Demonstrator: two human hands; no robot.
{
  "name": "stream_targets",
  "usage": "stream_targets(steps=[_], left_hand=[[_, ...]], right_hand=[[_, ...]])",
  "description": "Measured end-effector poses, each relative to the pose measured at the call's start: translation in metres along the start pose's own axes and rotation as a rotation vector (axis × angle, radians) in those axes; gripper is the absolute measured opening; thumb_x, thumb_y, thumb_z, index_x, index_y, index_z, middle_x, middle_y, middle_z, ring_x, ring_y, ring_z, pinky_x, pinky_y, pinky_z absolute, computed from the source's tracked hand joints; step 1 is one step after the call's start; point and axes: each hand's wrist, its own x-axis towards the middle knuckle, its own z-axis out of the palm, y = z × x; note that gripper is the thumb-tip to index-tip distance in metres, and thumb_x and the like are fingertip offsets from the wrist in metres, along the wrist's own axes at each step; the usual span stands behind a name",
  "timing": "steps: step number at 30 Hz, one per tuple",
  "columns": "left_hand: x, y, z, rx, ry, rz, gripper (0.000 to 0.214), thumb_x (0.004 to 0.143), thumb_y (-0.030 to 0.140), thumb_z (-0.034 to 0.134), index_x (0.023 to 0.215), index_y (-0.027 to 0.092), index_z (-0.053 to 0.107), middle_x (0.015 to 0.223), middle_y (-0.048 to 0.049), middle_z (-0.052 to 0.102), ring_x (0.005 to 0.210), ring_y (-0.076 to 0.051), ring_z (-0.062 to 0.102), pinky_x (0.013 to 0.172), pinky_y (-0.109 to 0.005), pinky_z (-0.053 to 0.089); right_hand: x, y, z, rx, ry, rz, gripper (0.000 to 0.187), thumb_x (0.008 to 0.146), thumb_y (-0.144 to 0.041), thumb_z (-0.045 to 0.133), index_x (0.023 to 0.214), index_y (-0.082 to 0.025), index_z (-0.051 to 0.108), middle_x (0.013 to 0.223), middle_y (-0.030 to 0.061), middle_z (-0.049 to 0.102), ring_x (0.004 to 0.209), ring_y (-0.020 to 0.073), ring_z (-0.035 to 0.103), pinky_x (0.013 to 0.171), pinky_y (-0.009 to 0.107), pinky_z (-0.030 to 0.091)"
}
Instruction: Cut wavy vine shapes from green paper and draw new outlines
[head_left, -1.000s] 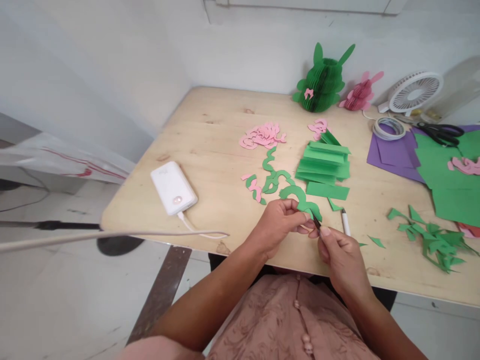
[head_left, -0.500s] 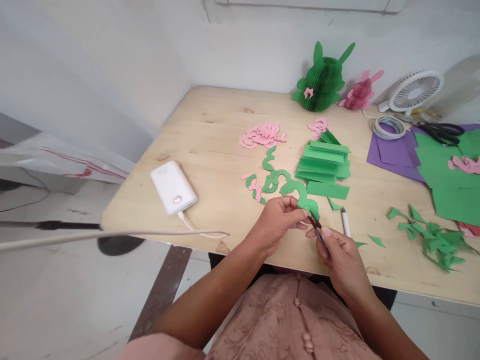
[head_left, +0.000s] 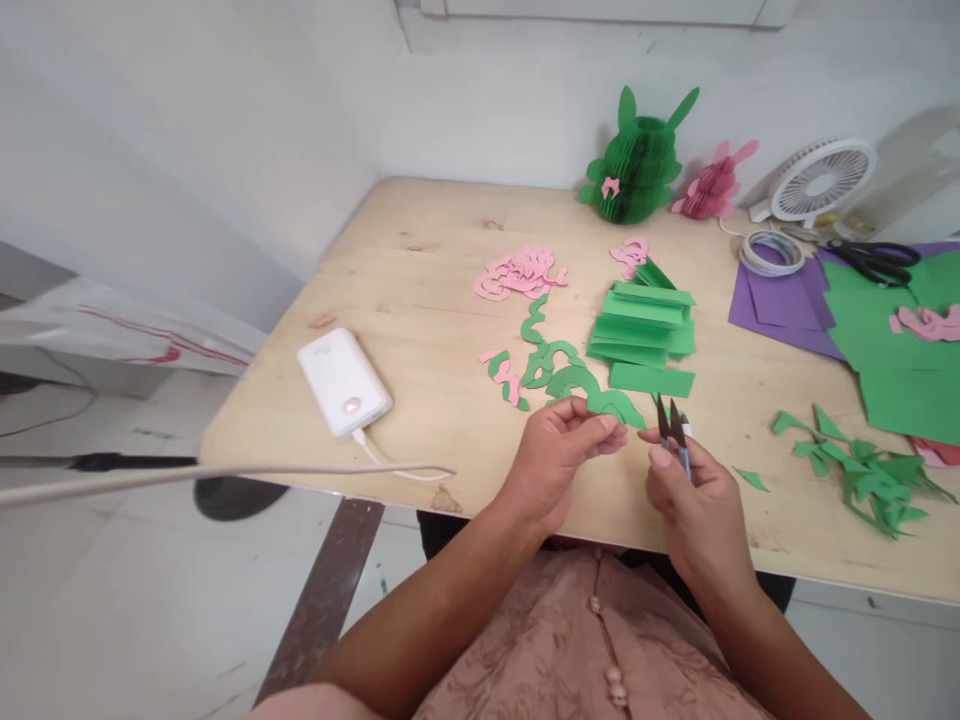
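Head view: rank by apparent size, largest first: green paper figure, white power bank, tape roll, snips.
1. Green paper figure
2. White power bank
3. Tape roll
4. Snips, visible part only; the right hand covers the rest

From your green cut-out [head_left: 616,404], you have a green figure [head_left: 649,170] at twelve o'clock, a pink figure [head_left: 707,191] at one, purple sheets [head_left: 780,306] at two, a white power bank [head_left: 343,378] at nine and pink cut-outs [head_left: 521,274] at eleven. Your snips [head_left: 679,432] are dark-bladed with bluish handles; your dusty-pink garment [head_left: 540,640] at six carries a tonal leafy pattern.
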Motion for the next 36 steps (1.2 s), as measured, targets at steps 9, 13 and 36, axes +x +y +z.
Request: stream_targets(steps=[9,13,36], left_hand=[[-0.007,-0.010,0.003,-0.004,0.019,-0.012,0.028,0.061,0.023,0.082,0.070,0.015,0.056,0.066,0.0020,0.065,0.065,-0.009,0.060,0.076,-0.025,0.050],[-0.011,-0.009,-0.005,-0.029,-0.002,-0.044,0.035,0.063,0.021,0.082,0.085,0.017,0.055,0.074,-0.0004,0.067,0.072,-0.013,0.065,0.076,-0.028,0.051],[-0.009,0.005,-0.022,0.136,0.053,-0.038,0.020,0.063,0.024,0.079,0.068,0.010,0.065,0.065,-0.0053,0.068,0.059,-0.012,0.061,0.064,-0.026,0.052]], right_hand=[[0.011,-0.011,0.009,0.035,-0.061,0.006,0.029,0.067,-0.036,0.079,0.066,-0.018,0.056,0.054,-0.0080,0.035,0.046,0.0056,0.023,0.042,0.021,0.018],[0.017,-0.019,0.004,-0.002,-0.101,0.018,0.030,0.066,-0.037,0.079,0.066,-0.017,0.057,0.054,-0.0082,0.032,0.046,0.0057,0.022,0.042,0.022,0.017],[0.027,-0.033,-0.007,-0.079,-0.233,0.024,0.038,0.079,-0.053,0.064,0.083,-0.016,0.067,0.054,-0.0063,0.036,0.047,0.0073,0.022,0.043,0.023,0.013]])
